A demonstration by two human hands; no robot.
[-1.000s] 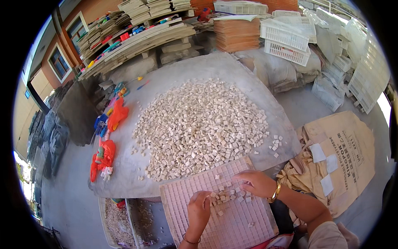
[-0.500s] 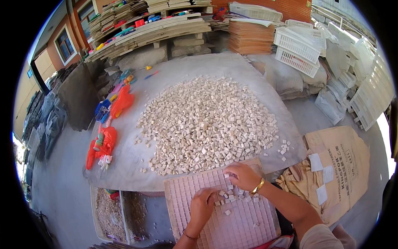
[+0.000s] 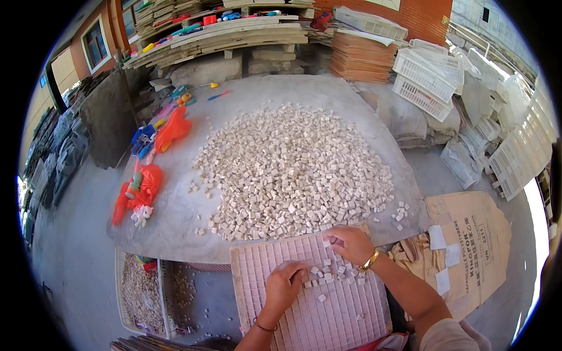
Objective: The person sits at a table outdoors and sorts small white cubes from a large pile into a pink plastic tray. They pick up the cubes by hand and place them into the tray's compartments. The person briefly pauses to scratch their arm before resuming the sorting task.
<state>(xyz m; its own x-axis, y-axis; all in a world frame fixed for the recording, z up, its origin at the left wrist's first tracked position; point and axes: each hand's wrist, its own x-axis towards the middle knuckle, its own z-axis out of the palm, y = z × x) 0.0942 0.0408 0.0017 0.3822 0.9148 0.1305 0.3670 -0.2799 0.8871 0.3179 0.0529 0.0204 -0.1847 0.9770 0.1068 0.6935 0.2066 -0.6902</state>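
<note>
A pinkish grid tray (image 3: 256, 258) with square cells lies in front of me, tilted against the table's near edge. Several small white tiles (image 3: 329, 276) lie loose on its middle, between my hands. At the left of these tiles is my left hand (image 3: 284, 286), its thumb and fingers pressed together; whatever they hold is hidden. My right hand (image 3: 350, 244) is over the tray's far right part, with curled fingers pinching what looks like one small white tile. Just beyond the tray a wide heap of white tiles (image 3: 295, 169) covers the table (image 3: 175, 234).
Red plastic bags and toys (image 3: 142, 184) lie along the table's left side. Below it stands a white crate (image 3: 124, 292) of tile bits. To the right are a flattened brown sack (image 3: 468, 245) and stacked white crates (image 3: 424, 85). Boards on pallets (image 3: 222, 38) stand behind.
My right hand has shifted slightly to the right and away from me, across the tray. My left hand has hardly moved. The whole view has tilted a little.
</note>
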